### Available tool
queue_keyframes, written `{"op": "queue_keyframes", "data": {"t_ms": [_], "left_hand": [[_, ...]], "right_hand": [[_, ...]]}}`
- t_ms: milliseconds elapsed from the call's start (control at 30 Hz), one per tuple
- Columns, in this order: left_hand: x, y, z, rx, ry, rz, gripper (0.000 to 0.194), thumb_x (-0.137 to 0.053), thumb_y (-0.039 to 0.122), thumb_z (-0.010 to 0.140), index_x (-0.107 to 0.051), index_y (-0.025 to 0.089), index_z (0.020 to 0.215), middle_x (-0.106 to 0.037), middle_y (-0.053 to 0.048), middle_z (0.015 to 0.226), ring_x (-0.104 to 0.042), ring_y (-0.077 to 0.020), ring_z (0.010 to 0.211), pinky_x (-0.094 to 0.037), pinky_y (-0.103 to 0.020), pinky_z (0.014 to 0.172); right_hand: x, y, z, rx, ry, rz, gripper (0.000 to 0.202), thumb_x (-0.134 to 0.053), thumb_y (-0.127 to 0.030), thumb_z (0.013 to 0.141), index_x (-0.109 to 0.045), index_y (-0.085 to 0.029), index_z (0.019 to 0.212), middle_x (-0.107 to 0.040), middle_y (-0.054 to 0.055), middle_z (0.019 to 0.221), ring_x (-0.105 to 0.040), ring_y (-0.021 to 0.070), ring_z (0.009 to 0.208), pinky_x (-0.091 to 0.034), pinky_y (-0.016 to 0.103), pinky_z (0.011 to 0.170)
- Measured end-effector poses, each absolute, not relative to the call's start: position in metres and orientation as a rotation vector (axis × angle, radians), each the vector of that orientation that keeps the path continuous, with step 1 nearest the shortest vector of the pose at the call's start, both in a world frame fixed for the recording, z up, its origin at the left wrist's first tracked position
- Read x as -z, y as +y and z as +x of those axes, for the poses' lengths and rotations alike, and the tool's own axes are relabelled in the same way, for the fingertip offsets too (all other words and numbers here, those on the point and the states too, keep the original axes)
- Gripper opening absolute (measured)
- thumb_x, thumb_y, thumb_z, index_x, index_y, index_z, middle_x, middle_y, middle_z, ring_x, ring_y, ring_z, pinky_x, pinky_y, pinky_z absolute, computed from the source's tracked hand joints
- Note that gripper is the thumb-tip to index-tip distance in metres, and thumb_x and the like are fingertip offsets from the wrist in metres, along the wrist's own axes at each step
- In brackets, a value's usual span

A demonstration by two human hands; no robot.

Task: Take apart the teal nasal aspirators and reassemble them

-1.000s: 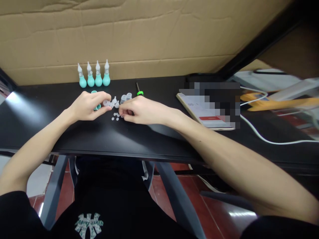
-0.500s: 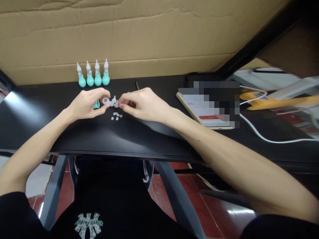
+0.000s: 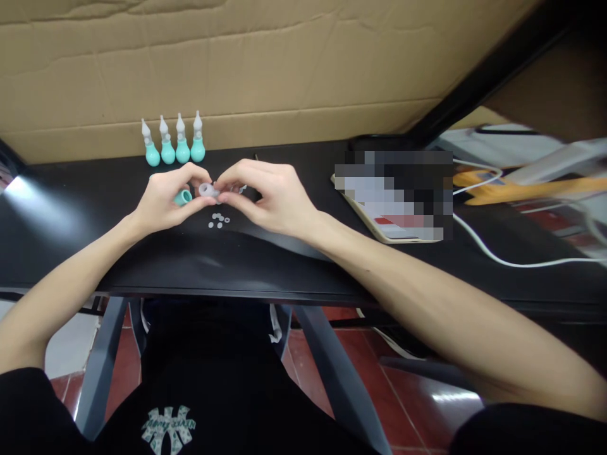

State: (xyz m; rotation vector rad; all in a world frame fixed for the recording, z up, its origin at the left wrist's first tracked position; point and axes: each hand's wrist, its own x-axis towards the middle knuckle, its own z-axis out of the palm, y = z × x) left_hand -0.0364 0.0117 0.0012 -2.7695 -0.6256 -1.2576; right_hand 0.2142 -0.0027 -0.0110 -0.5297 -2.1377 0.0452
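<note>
While both hands meet over the desk [image 3: 190,262], four bottles [image 3: 183,151], each a teal bulb with a clear neck and a white tip, stand upright in a row at the back, near the cardboard [image 3: 265,82], and look fully put together.

A fifth set seems only partly built. The left hand [image 3: 164,199] pinches a clear tube [image 3: 205,189] between thumb and fingers, its round opening showing. The right hand [image 3: 275,196] presses thumb and fingertips together on a small pale part [image 3: 216,194] at the tube's right side; whether the two are joined cannot be told. A loose teal piece [image 3: 183,198], open at one end, lies in the curve of the left hand, apart from the tube; whether the palm touches it is unclear. No white tip can be made out on this set.

Just in front of the hands, small white discs [image 3: 219,225] and a ring [image 3: 227,220] lie loose. More clear bits [image 3: 242,189] show partly behind the right fingers, so there appear to be unused parts, though their number is hidden.

A tablet [image 3: 386,230], partly blurred, and a white cable [image 3: 502,259] lie to the right.
</note>
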Motion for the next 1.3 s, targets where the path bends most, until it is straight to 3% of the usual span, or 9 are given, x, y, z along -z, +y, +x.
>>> {"op": "queue_keyframes", "data": {"t_ms": [267, 433, 533, 633, 733, 867, 1000, 1200, 1300], "left_hand": [[-0.004, 0.008, -0.035, 1.365, -0.704, -2.934, 0.04, -0.069, 0.061, 0.108, -0.069, 0.022, 0.114, -0.081, -0.004, 0.1, -0.08, -0.0158, 0.091, -0.066, -0.026, 0.079], [-0.003, 0.004, -0.033, 1.444, -0.811, -2.944, 0.049, -0.069, 0.072, 0.104, -0.065, 0.023, 0.113, -0.079, -0.004, 0.096, -0.079, -0.0172, 0.088, -0.066, -0.028, 0.074], [-0.006, 0.001, -0.03, 1.435, -0.917, -2.941, 0.055, -0.068, 0.078, 0.1, -0.065, 0.024, 0.1, -0.077, -0.004, 0.091, -0.078, -0.0198, 0.082, -0.064, -0.033, 0.073], [-0.011, -0.004, -0.027, 1.45, -0.995, -2.947, 0.058, -0.07, 0.081, 0.098, -0.065, 0.023, 0.093, -0.076, -0.005, 0.084, -0.077, -0.0225, 0.08, -0.062, -0.035, 0.074], [-0.012, -0.004, -0.026, 1.53, -1.027, -2.923, 0.057, -0.065, 0.08, 0.101, -0.065, 0.023, 0.094, -0.072, -0.003, 0.072, -0.072, -0.0199, 0.068, -0.058, -0.034, 0.07], [-0.009, 0.006, -0.035, 1.656, -1.106, -2.876, 0.048, -0.054, 0.07, 0.111, -0.067, 0.024, 0.104, -0.063, 0.001, 0.065, -0.065, -0.0171, 0.056, -0.056, -0.035, 0.065], [-0.007, 0.02, -0.046, 1.744, -1.097, -2.957, 0.036, -0.055, 0.054, 0.106, -0.068, 0.023, 0.118, -0.063, -0.001, 0.071, -0.066, -0.019, 0.059, -0.059, -0.039, 0.066], [-0.008, 0.025, -0.049, 1.546, -1.044, -3.096, 0.048, -0.051, 0.032, 0.098, -0.059, 0.021, 0.144, -0.071, -0.01, 0.103, -0.074, -0.0217, 0.077, -0.068, -0.048, 0.085], [-0.002, 0.028, -0.047, 1.386, -1.079, -3.049, 0.054, -0.049, 0.027, 0.1, -0.051, 0.026, 0.154, -0.068, -0.011, 0.12, -0.078, -0.023, 0.088, -0.069, -0.052, 0.092]], "right_hand": [[0.01, -0.005, 0.214, -0.035, -2.126, -0.56, 0.02, -0.063, -0.038, 0.109, -0.072, -0.021, 0.103, -0.077, 0.006, 0.096, -0.068, 0.0182, 0.081, -0.055, 0.034, 0.079], [0.012, -0.005, 0.213, -0.062, -2.13, -0.566, 0.023, -0.068, -0.042, 0.107, -0.068, -0.02, 0.101, -0.076, 0.006, 0.095, -0.069, 0.0177, 0.08, -0.058, 0.033, 0.078], [0.013, -0.005, 0.212, -0.15, -2.127, -0.522, 0.024, -0.067, -0.04, 0.105, -0.067, -0.02, 0.119, -0.076, 0.005, 0.1, -0.071, 0.0162, 0.08, -0.061, 0.031, 0.076], [0.008, -0.004, 0.216, -0.099, -2.128, -0.579, 0.037, -0.063, -0.036, 0.102, -0.066, -0.023, 0.135, -0.077, 0.006, 0.109, -0.072, 0.019, 0.084, -0.064, 0.036, 0.083], [-0.001, 0.003, 0.226, 0.016, -2.094, -0.782, 0.031, -0.062, -0.03, 0.097, -0.073, -0.023, 0.125, -0.077, 0.007, 0.108, -0.074, 0.0246, 0.091, -0.064, 0.044, 0.092], [-0.008, 0.022, 0.246, -0.032, -2.069, -1.093, 0.029, -0.066, -0.025, 0.093, -0.076, -0.021, 0.12, -0.081, 0.009, 0.104, -0.075, 0.0257, 0.091, -0.064, 0.045, 0.093], [-0.001, 0.041, 0.262, -0.045, -2.138, -1.352, 0.031, -0.07, -0.021, 0.087, -0.078, -0.016, 0.117, -0.083, 0.01, 0.101, -0.079, 0.0294, 0.093, -0.063, 0.047, 0.093], [0.017, 0.053, 0.26, -0.046, -2.199, -1.4, 0.027, -0.071, -0.02, 0.09, -0.081, -0.02, 0.115, -0.085, 0.009, 0.104, -0.082, 0.0317, 0.103, -0.061, 0.045, 0.096], [0.019, 0.054, 0.257, -0.057, -2.219, -1.391, 0.026, -0.069, -0.021, 0.092, -0.081, -0.021, 0.115, -0.085, 0.009, 0.105, -0.082, 0.032, 0.105, -0.059, 0.046, 0.099]]}}
